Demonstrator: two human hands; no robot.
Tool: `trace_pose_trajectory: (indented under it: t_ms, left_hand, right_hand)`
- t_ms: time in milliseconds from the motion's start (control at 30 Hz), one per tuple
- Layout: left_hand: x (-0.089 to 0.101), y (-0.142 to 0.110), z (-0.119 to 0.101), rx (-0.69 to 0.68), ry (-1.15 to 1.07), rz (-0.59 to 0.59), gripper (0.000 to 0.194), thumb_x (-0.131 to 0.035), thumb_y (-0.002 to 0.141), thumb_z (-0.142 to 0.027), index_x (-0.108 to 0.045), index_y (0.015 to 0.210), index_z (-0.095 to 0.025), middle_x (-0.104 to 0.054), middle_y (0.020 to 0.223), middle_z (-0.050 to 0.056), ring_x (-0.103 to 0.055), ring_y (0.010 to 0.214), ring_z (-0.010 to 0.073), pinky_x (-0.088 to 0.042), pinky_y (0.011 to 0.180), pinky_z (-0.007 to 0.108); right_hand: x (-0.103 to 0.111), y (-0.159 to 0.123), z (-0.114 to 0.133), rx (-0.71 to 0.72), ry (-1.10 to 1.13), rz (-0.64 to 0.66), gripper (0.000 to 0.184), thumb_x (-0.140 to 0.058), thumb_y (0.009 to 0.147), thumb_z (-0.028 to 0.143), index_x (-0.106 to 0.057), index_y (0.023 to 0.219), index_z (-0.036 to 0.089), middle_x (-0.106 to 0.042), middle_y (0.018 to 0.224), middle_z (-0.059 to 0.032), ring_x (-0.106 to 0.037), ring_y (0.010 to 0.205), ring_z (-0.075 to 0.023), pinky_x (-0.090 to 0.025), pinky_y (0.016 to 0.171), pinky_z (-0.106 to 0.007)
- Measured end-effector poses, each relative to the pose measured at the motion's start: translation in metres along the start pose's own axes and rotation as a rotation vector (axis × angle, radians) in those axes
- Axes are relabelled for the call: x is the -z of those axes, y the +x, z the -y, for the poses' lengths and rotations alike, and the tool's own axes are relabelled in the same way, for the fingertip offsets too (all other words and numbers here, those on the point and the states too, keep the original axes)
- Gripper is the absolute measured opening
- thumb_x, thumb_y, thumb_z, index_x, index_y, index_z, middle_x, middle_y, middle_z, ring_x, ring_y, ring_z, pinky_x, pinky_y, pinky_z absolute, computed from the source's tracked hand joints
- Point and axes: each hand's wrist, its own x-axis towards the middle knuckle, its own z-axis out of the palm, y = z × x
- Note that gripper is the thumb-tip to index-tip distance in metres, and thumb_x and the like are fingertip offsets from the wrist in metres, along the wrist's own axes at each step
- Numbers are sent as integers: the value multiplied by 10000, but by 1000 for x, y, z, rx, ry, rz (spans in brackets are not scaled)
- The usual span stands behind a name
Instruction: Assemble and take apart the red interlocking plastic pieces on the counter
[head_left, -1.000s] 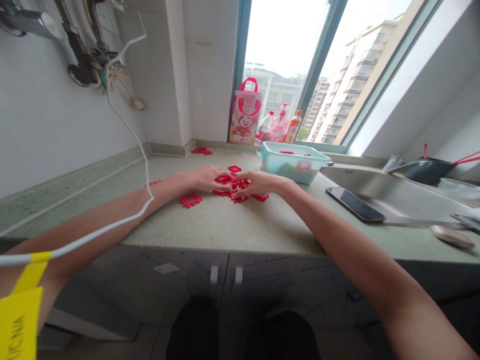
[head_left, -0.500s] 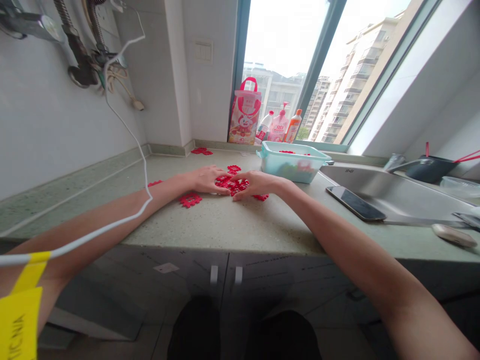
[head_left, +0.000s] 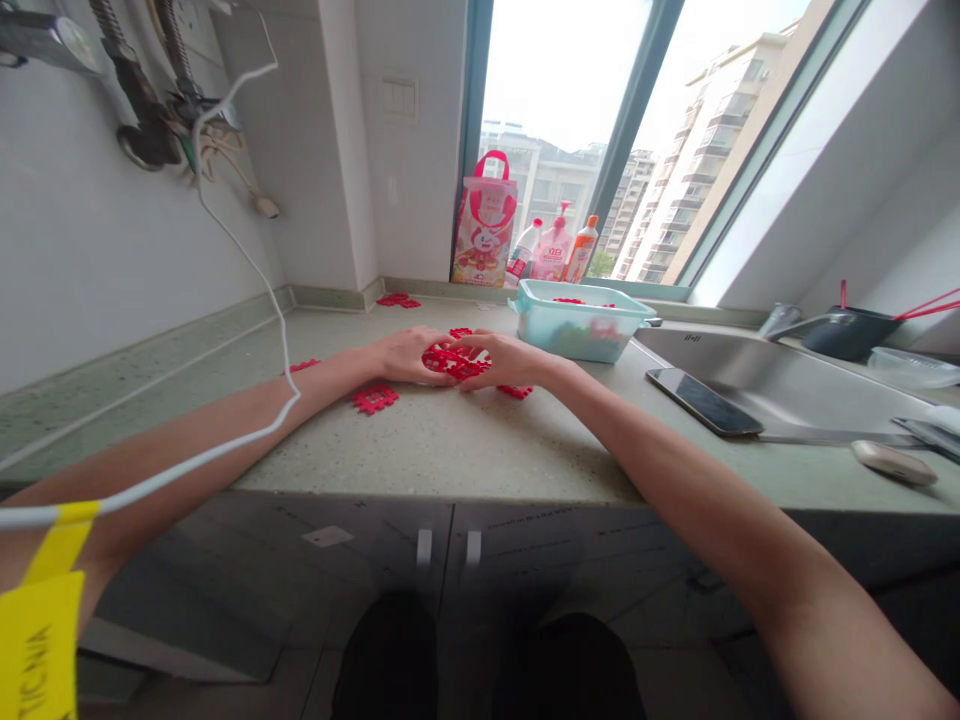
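Observation:
Both of my arms reach across the green speckled countertop [head_left: 465, 450]. My left hand [head_left: 401, 357] and my right hand [head_left: 504, 362] are cupped toward each other, closed round a bunch of red paper cut-outs [head_left: 450, 360] gathered between them just above the counter. One loose red cut-out [head_left: 375, 398] lies beside my left wrist. Another [head_left: 517, 391] peeks out under my right wrist. A further red piece [head_left: 398, 299] lies far back by the wall.
A light blue plastic tub [head_left: 579, 322] stands behind my right hand. A black phone [head_left: 703, 401] lies by the steel sink [head_left: 780, 385]. A red gift bag [head_left: 485, 222] and bottles [head_left: 555, 250] stand at the window. A white cable [head_left: 247, 250] hangs over my left arm.
My hands have drawn together, scooping the scattered red cut-outs into one bunch and lifting it slightly. The view has shifted a little downward.

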Motion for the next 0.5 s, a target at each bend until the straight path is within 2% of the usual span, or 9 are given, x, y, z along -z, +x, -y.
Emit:
trace_pose_trajectory:
  t_ms: [133, 267, 500]
  left_hand:
    - [0, 1, -2, -11, -31, -21, 660, -709, 905, -674, -746, 1363, -200, -791, 1271, 120, -734, 1132, 310, -528, 969, 365]
    - [1, 0, -4, -72, -57, -35, 487, -699, 933, -566, -787, 1271, -227, -821, 1188, 82, -751, 1028, 264, -518, 895, 335]
    - [-1, 0, -2, -139, -54, -65, 391, -689, 957, -448, -813, 1233, -199, -845, 1135, 96, -761, 927, 254, -511, 823, 333]
  right_hand:
    - [-3, 2, 3, 87, -34, -13, 589, -889, 881, 300, -747, 1453, 285, -781, 1380, -120, -725, 1264, -315, -528, 1093, -445]
    - [-6, 3, 3, 94, -62, -4, 406, -856, 917, 328, -813, 1312, 245, -809, 1309, -121, -751, 1182, -312, -535, 1028, -423]
    - [-7, 3, 8, 54, -80, -36, 401, -813, 973, 441, -801, 1325, 250, -825, 1273, -106, -765, 1135, -285, -524, 963, -358]
